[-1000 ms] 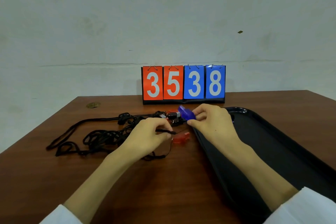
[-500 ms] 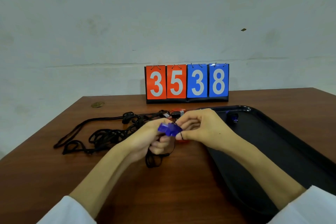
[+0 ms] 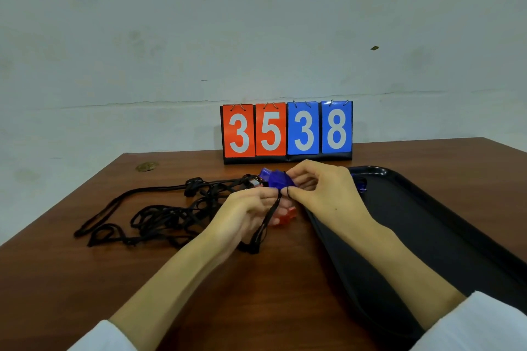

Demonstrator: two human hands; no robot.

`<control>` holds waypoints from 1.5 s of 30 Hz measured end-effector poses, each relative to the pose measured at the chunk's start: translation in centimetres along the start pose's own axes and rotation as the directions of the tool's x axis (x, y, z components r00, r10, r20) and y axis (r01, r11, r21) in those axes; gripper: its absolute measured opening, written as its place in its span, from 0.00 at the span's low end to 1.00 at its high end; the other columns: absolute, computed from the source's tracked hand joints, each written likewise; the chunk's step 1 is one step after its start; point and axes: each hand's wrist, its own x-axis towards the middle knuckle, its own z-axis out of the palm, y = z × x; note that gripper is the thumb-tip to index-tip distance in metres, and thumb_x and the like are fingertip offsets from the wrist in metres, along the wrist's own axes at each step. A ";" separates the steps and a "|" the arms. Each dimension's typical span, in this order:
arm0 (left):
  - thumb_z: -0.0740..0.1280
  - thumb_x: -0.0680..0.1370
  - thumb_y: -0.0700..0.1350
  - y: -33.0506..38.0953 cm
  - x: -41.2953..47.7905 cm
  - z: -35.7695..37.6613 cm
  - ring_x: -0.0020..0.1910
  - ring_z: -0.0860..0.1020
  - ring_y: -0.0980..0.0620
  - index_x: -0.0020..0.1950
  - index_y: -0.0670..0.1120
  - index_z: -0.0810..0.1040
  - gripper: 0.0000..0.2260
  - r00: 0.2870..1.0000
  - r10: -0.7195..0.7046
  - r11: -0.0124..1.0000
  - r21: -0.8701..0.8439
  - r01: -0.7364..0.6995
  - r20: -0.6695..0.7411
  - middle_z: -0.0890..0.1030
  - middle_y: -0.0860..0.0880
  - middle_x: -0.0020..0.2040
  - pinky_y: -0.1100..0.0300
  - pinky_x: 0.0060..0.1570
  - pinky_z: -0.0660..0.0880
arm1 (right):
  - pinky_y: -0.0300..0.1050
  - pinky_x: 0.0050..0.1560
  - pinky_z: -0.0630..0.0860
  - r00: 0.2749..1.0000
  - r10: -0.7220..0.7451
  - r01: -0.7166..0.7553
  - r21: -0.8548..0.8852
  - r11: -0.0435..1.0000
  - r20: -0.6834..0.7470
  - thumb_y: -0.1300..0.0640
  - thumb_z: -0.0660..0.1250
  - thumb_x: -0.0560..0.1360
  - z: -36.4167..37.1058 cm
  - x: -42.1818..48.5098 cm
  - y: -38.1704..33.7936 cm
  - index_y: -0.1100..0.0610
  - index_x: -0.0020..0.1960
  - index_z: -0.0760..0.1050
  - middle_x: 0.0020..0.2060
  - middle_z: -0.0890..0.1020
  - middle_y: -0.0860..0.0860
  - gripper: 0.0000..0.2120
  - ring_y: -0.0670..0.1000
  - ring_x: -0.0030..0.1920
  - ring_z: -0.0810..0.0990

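Whistle (image 3: 278,179), translucent blue plastic, sits pinched in the right hand (image 3: 322,194) toward the tabletop's (image 3: 199,293) far edge; left hand (image 3: 251,208) pinches its black cord (image 3: 265,225).

Scoreboard (image 3: 286,131) behind, blk tray (image 3: 427,222) rt.

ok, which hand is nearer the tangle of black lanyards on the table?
Left. The left hand sits at the right edge of the lanyard tangle; the right hand is farther right, over the black tray's left rim.
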 end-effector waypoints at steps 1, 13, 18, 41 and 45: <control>0.58 0.79 0.36 0.3 -0.2 0.3 0.34 0.77 0.50 0.44 0.39 0.77 0.09 1.000 -0.030 0.999 -0.012 0.030 -0.004 0.80 0.46 0.32 0.58 0.38 0.74 | 0.35 0.49 0.76 1.000 -0.007 0.007 -0.017 1.000 0.000 0.55 0.72 0.70 0.1 0.0 0.1 0.52 0.55 0.77 0.46 0.82 0.44 0.14 0.41 0.46 0.78; 0.59 0.80 0.47 -0.7 -0.4 -0.6 0.34 0.73 0.61 0.35 0.47 0.79 0.16 0.954 0.295 0.827 0.513 -0.231 -0.046 0.76 0.50 0.37 0.66 0.39 0.70 | 0.34 0.49 0.75 0.999 0.019 -0.024 -0.145 0.989 -0.040 0.55 0.71 0.72 0.1 -0.1 0.0 0.53 0.56 0.78 0.47 0.82 0.47 0.14 0.40 0.43 0.76; 0.65 0.77 0.50 -1.2 -0.4 -0.5 0.56 0.71 0.64 0.30 0.52 0.80 0.15 0.796 0.597 0.628 0.678 -0.382 -0.104 0.73 0.62 0.54 0.68 0.55 0.66 | 0.36 0.52 0.75 0.998 0.050 -0.042 -0.250 0.967 0.026 0.52 0.69 0.73 0.3 -0.2 -0.2 0.52 0.58 0.77 0.48 0.82 0.47 0.14 0.41 0.46 0.77; 0.60 0.79 0.48 4.1 3.4 -5.8 0.46 0.82 0.52 0.56 0.46 0.80 0.13 0.984 0.135 0.934 -0.317 -0.164 -0.114 0.83 0.45 0.55 0.56 0.50 0.78 | 0.32 0.43 0.77 0.882 0.043 -0.087 0.072 0.994 0.470 0.59 0.74 0.68 0.1 -0.3 -1.0 0.54 0.46 0.81 0.36 0.82 0.44 0.07 0.39 0.38 0.81; 0.66 0.72 0.44 6.2 1.2 -5.5 0.48 0.78 0.52 0.38 0.46 0.82 0.07 0.962 0.237 0.887 -0.373 -0.272 -0.137 0.82 0.48 0.48 0.53 0.59 0.72 | 0.41 0.49 0.79 0.900 0.197 -0.237 0.056 0.970 0.389 0.60 0.74 0.68 -0.5 0.3 0.2 0.56 0.46 0.82 0.38 0.84 0.51 0.07 0.45 0.39 0.82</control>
